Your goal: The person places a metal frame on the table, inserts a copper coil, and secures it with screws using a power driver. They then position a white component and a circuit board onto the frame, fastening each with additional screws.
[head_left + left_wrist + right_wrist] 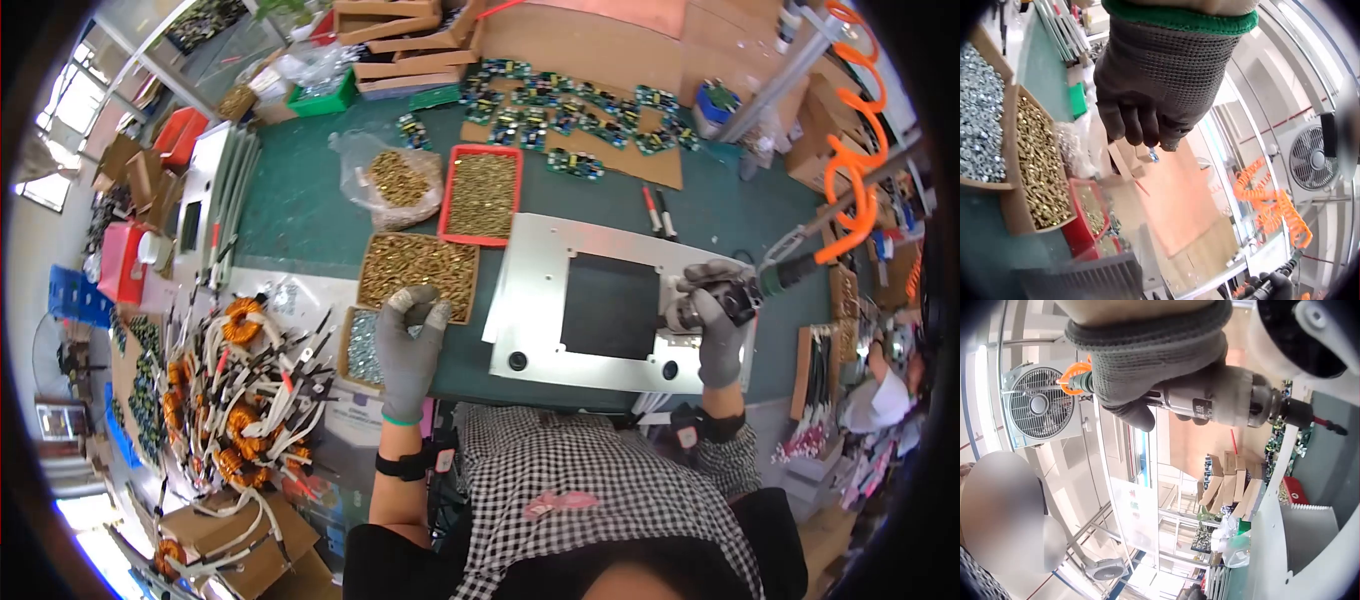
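My left hand (411, 352), in a grey glove, is raised over the boxes of small hardware. Its curled fingers and thumb pinch a small shiny metal fastener (1154, 155), mostly hidden by the fingertips. My right hand (716, 325), gloved too, grips a pneumatic screwdriver (1222, 403) whose dark bit (1330, 427) shows in the right wrist view. In the head view, that hand and tool overlap the right part of a silver metal panel (535, 260) with a black rectangular area (610, 308). The panel lies flat in front of me.
Brass fasteners fill a cardboard box (366, 299) and a red tray (520, 200); silver ones fill another box (346, 350). Circuit boards (575, 163) lie at the back. An orange coiled hose (858, 190) hangs at right. Wired copper coils (243, 425) crowd the left.
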{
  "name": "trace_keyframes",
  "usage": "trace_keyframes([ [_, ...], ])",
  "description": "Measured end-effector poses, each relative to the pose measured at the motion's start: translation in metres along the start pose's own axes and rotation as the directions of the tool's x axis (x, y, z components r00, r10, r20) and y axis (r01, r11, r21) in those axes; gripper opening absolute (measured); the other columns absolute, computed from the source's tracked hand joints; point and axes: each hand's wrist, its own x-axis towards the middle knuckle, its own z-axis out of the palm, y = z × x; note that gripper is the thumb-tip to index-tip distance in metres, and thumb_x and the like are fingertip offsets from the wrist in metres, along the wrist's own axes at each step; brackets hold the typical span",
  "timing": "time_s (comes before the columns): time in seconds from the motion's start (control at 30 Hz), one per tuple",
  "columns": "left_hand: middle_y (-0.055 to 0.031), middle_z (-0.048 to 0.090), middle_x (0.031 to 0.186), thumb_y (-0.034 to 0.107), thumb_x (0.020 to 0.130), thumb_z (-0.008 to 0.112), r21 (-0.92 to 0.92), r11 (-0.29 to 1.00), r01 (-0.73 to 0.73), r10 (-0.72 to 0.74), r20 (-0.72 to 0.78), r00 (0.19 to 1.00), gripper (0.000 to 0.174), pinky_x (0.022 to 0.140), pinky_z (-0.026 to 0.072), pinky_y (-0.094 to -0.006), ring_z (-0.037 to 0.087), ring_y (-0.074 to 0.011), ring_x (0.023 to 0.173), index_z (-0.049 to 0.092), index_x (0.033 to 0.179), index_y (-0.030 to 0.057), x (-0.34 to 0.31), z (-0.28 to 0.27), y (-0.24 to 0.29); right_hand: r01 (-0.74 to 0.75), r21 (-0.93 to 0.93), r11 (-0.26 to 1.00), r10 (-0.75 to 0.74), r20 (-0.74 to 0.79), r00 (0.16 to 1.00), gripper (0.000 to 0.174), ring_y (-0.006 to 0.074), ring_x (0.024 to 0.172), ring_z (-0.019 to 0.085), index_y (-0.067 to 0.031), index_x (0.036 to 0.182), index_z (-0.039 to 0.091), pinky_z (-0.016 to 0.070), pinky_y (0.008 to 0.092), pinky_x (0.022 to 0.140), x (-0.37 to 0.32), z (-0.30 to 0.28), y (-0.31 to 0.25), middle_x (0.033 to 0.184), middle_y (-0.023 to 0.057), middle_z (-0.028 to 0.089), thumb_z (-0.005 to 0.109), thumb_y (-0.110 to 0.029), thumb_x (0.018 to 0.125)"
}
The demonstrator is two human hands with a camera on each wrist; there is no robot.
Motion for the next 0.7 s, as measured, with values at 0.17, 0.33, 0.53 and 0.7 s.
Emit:
trace_keyframes([
  [0.17,0.0042,0.049,0.067,0.008,0.08,0.071,0.059,0.992,-0.108,0.098,0.155,0.983,0.027,0.057,0.041,-0.0213,0.046,-0.0047,0.061,0.061,0.104,0.0031,-0.012,0.044,0.031,-0.066,-0.09,0.994,0.076,0.111,0.991,0.031,0.0154,0.08,0.059,0.0002,0.109,0.051,0.0484,0.0302,0.071,0.01,-0.01,0.0,0.096,0.0111,0.059,0.059,0.003,0.079],
  [0.33,0.0,0.045,0.061,0.011,0.076,0.074,0.262,0.765,-0.588,0.542,0.232,0.808,0.038,0.052,0.0402,-0.0282,0.046,-0.0142,0.053,0.06,0.111,0.0056,-0.017,0.081,0.059,0.436,-0.672,0.599,-0.559,0.038,0.828,0.03,0.0204,0.088,0.055,-0.0026,0.104,0.055,0.044,0.0313,0.079,-0.011,-0.024,-0.014,0.091,0.009,0.057,0.063,-0.005,0.076],
  [0.53,0.0028,0.038,0.052,0.011,0.075,0.075,0.275,0.667,-0.692,0.643,0.256,0.721,0.047,0.045,0.0342,-0.0275,0.04,-0.0112,0.046,0.057,0.118,0.0046,-0.032,0.118,0.083,0.631,-0.527,0.57,-0.193,0.66,0.726,0.014,0.0231,0.069,0.058,-0.0088,0.084,0.059,0.0438,0.0339,0.065,-0.028,0.026,-0.028,0.075,0.0055,0.059,0.068,-0.015,0.075],
  [0.7,0.003,0.037,0.051,0.015,0.076,0.076,0.33,0.675,-0.66,0.624,0.223,0.749,0.051,0.045,0.0333,-0.0272,0.038,-0.011,0.045,0.056,0.121,0.0046,-0.04,0.123,0.092,0.611,-0.5,0.614,-0.253,0.609,0.752,0.011,0.024,0.057,0.055,-0.0079,0.078,0.057,0.0421,0.035,0.054,-0.026,0.032,-0.014,0.066,0.0063,0.056,0.066,-0.012,0.073],
])
